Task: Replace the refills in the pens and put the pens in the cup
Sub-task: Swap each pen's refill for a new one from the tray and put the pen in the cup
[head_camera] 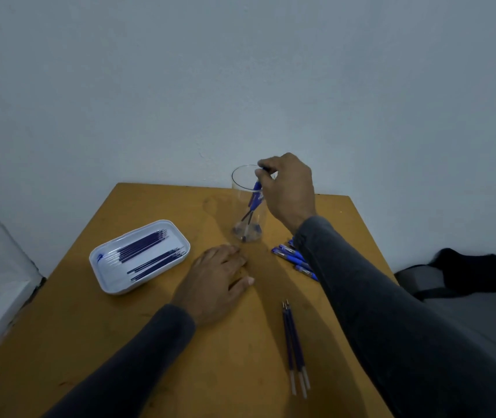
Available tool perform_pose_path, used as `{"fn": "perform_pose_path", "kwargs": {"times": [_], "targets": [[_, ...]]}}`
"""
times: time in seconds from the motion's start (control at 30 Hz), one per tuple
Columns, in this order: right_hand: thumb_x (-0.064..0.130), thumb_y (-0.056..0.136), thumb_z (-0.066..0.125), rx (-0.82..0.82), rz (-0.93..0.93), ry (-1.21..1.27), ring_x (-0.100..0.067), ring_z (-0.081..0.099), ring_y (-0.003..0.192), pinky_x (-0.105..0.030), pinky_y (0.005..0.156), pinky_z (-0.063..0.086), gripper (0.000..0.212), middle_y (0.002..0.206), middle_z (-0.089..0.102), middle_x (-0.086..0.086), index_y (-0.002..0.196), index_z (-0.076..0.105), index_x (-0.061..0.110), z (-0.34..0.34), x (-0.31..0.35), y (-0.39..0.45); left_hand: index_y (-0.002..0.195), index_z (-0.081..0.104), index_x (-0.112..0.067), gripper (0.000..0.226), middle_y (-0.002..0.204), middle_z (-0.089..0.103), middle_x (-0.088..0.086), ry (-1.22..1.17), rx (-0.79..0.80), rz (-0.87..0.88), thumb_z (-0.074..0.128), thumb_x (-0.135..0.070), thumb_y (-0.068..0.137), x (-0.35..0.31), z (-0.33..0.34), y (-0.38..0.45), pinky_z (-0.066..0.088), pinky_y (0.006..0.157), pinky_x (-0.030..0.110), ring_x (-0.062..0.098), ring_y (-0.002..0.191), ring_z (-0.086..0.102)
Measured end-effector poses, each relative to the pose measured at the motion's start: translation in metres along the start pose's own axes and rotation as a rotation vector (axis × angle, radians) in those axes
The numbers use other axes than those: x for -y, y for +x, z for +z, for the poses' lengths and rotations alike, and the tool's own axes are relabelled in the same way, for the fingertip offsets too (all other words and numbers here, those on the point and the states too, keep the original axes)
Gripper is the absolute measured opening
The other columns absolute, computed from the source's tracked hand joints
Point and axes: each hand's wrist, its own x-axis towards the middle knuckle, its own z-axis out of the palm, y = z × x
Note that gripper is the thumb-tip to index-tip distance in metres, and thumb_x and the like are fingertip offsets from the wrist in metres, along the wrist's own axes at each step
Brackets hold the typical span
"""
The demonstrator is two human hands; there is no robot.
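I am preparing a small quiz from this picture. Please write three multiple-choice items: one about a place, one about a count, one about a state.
1. Where do the refills in the tray lie, relative to the cup?
A. to its left
B. to its right
C. behind it

2. How many loose refills lie on the table near the front edge?
A. one
B. three
C. six

3. What does the right hand do?
A. rests flat on the table
B. holds a pen over the cup
C. lifts the tray

Answers:
1 A, the tray sits left of the cup.
2 B, three lie side by side.
3 B, its fingers pinch the pen's top; the left hand lies flat.
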Motion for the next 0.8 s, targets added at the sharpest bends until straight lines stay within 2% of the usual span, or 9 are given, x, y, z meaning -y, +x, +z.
{"fn": "perform_pose_path", "kwargs": {"times": [0.07,0.13,0.2,0.27,0.37,0.53,0.6,0.67,0.8], "targets": [[0.027,0.100,0.063,0.043,0.047,-0.043,-0.014,0.062,0.092,-0.040,0.085,0.056,0.024,0.109,0.061,-0.004,0.107,0.077,0.009,0.005,-0.003,0.002,0.149,0.044,-0.034,0.056,0.161,0.029,-0.012,0.017,0.011,-0.007,0.041,-0.061,0.100,-0.001,0.000,0.000,0.020,0.121,0.035,0.009,0.148,0.021],[0.031,0.100,0.063,0.061,0.109,-0.045,-0.005,0.054,0.077,-0.037,0.083,0.056,0.027,0.099,0.053,0.004,0.105,0.075,0.007,0.008,-0.005,0.003,0.149,0.043,-0.035,0.056,0.161,0.028,-0.013,0.020,0.015,-0.014,0.040,-0.061,0.100,-0.002,-0.001,0.000,0.021,0.122,0.035,0.009,0.148,0.020],[0.031,0.100,0.063,0.068,0.124,-0.036,-0.004,0.051,0.072,-0.034,0.081,0.055,0.030,0.090,0.051,0.003,0.105,0.074,0.003,0.008,-0.007,0.003,0.150,0.042,-0.035,0.057,0.161,0.027,-0.013,0.020,0.017,-0.020,0.039,-0.061,0.099,-0.002,-0.001,0.000,0.023,0.123,0.037,0.010,0.148,0.020],[0.031,0.101,0.063,0.079,0.103,-0.011,-0.012,0.053,0.077,-0.030,0.078,0.051,0.031,0.095,0.055,-0.004,0.108,0.075,0.004,0.004,-0.005,0.001,0.150,0.042,-0.035,0.058,0.161,0.027,-0.013,0.025,0.020,-0.023,0.038,-0.062,0.099,-0.001,0.000,0.001,0.024,0.123,0.038,0.010,0.148,0.021],[0.032,0.103,0.060,0.040,0.070,0.023,-0.004,0.048,0.093,-0.014,0.078,0.038,0.027,0.114,0.053,0.000,0.120,0.075,0.016,-0.003,-0.007,-0.007,0.151,0.041,-0.035,0.058,0.162,0.027,-0.012,0.031,0.025,-0.025,0.038,-0.062,0.099,-0.001,0.001,0.001,0.023,0.123,0.038,0.010,0.148,0.020],[0.029,0.101,0.059,-0.052,0.126,-0.021,-0.008,0.056,0.089,-0.013,0.076,0.041,0.021,0.109,0.062,-0.003,0.105,0.076,0.018,-0.017,-0.030,-0.034,0.149,0.045,-0.032,0.056,0.160,0.030,-0.011,0.020,0.024,-0.015,0.040,-0.060,0.100,-0.002,-0.001,0.000,0.023,0.122,0.036,0.011,0.147,0.023],[0.027,0.100,0.061,-0.001,0.152,-0.089,-0.010,0.060,0.089,-0.019,0.076,0.046,0.018,0.106,0.066,-0.003,0.103,0.076,0.017,-0.020,-0.044,-0.052,0.148,0.047,-0.031,0.056,0.160,0.032,-0.010,0.019,0.024,-0.015,0.041,-0.060,0.100,-0.002,-0.002,0.000,0.024,0.122,0.037,0.011,0.146,0.025],[0.025,0.099,0.063,0.119,0.196,-0.178,-0.010,0.059,0.089,-0.022,0.076,0.048,0.015,0.107,0.067,-0.001,0.104,0.075,0.018,-0.025,-0.056,-0.073,0.147,0.048,-0.032,0.057,0.158,0.034,-0.010,0.022,0.017,-0.017,0.040,-0.061,0.099,-0.002,-0.002,0.000,0.027,0.121,0.038,0.011,0.145,0.027],[0.025,0.100,0.062,0.343,0.259,-0.336,-0.011,0.053,0.090,-0.026,0.079,0.046,0.010,0.114,0.055,0.001,0.108,0.068,0.021,-0.034,-0.074,-0.113,0.146,0.048,-0.033,0.057,0.158,0.035,-0.010,0.023,0.027,-0.023,0.040,-0.063,0.098,-0.003,-0.002,0.000,0.030,0.120,0.040,0.011,0.145,0.028]]}}
